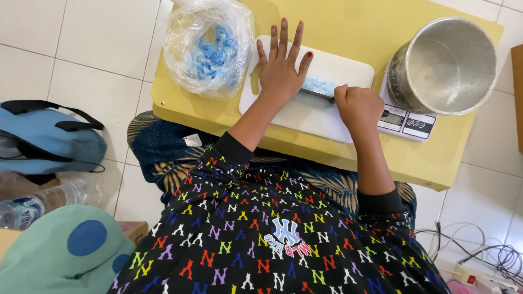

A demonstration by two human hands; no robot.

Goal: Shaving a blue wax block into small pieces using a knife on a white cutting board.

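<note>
Pot [447,65], upper right: dull brushed metal. Board [327,114], centre: smooth matt white plastic. Bag [210,46], upper left: thin crinkled glossy clear plastic. Table [381,32]: smooth matt yellow. Floor [98,54]: glossy white tile. Backpack [49,136], left: blue cloth.

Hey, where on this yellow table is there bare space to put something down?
Free: the far strip of the yellow table between the clear plastic bag of blue pieces and the metal pot, beyond the white cutting board. The right near corner is bare too. Crowded: the board, under both hands.
</note>
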